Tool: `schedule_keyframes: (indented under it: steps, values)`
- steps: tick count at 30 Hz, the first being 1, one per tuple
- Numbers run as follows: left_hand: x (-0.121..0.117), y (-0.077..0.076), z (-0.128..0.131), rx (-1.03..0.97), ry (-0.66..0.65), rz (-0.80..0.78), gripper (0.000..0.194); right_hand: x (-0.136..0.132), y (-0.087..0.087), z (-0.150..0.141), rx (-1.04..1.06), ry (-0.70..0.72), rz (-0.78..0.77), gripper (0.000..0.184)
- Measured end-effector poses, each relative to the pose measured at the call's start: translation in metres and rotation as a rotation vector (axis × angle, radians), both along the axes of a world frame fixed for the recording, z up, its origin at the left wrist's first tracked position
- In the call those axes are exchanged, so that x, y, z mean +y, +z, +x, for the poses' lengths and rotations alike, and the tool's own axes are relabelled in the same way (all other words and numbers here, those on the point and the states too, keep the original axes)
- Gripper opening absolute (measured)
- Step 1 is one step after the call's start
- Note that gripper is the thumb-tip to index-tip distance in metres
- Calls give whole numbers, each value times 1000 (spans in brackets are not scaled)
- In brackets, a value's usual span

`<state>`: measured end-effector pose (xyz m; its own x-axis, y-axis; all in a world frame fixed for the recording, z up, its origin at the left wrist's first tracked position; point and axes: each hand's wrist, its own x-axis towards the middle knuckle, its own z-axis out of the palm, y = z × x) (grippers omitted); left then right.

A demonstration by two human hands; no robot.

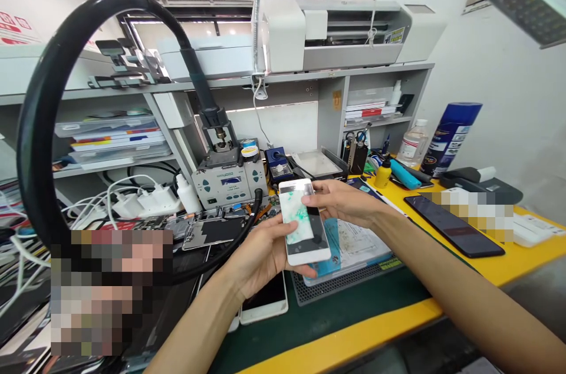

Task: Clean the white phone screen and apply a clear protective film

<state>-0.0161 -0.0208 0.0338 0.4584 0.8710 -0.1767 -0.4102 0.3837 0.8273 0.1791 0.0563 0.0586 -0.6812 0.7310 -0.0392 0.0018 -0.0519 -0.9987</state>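
So the white phone [308, 231] sat just below mid-view, gripped in both hands: left hand [265, 251] around its 8 o'clock edge, thumb on the front, right hand [345, 200] pinching around 1. White patch, green specks on the screen. Another phone [267, 298] lay at its 7 o'clock, papers [360, 242] at 4.

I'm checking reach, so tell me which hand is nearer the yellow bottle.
Right. The right hand is left of the yellow bottle and lower in view; the left hand, holding the phone, is farther left and lower still.
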Motion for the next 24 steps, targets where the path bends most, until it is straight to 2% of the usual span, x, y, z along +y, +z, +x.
schedule_keyframes:
  steps: [5,10,24]
  values:
    - [2,1,-4,-4,70,28,40,-3,-9,-6,-34,69,-17,43]
    - [3,0,-4,-10,64,27,38,-2,-13,-10,-23,33,-46,43]
    - [1,4,-3,-30,62,-12,36,-3,-11,-10,-64,7,-36,41]
